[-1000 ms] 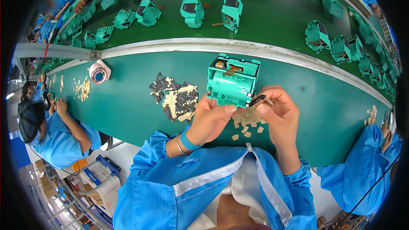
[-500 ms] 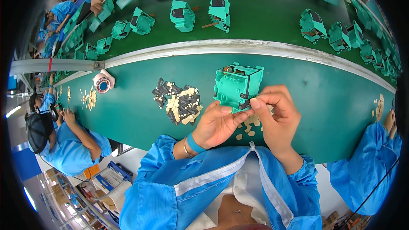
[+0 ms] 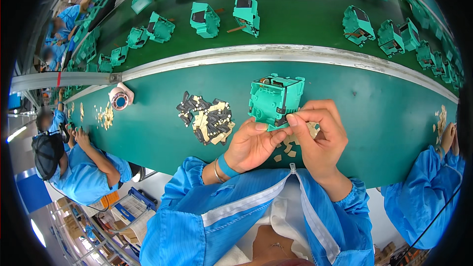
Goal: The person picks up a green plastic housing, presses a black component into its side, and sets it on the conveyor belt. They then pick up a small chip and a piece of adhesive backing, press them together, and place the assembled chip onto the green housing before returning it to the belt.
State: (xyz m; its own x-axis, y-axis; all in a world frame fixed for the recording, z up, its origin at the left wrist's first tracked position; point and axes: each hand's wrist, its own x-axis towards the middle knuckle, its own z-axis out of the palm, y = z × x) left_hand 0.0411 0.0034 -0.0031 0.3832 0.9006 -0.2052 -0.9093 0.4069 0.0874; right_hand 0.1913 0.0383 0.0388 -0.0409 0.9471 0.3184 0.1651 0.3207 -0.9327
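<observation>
Over the near side of the table, a green open-fronted plastic housing (image 3: pixel 266 102) is tilted toward me, with dark wires and a copper-coloured part at its top. My left hand (image 3: pixel 245 149) supports its lower edge, fingers below and thumb in front. At the lower right corner, the thumb and forefinger of my right hand (image 3: pixel 322 140) pinch a small black piece (image 3: pixel 281 121) against the housing. Part of that piece is hidden by the fingers. Beyond my left hand lies a pile of black parts with cream pieces (image 3: pixel 209 120). Loose cream pieces (image 3: pixel 291 144) lie under my hands.
A metal rail (image 3: pixel 286 53) divides the table from a green conveyor (image 3: pixel 300 24) carrying several green housings (image 3: pixel 205 19). A white, round-faced device (image 3: pixel 119 99) stands at left. Co-workers in blue sit at the left (image 3: pixel 81 167) and right (image 3: pixel 419 187).
The housings on the conveyor have shifted slightly left. My hands and the held housing are almost still. The right co-worker's hands have come further into view.
</observation>
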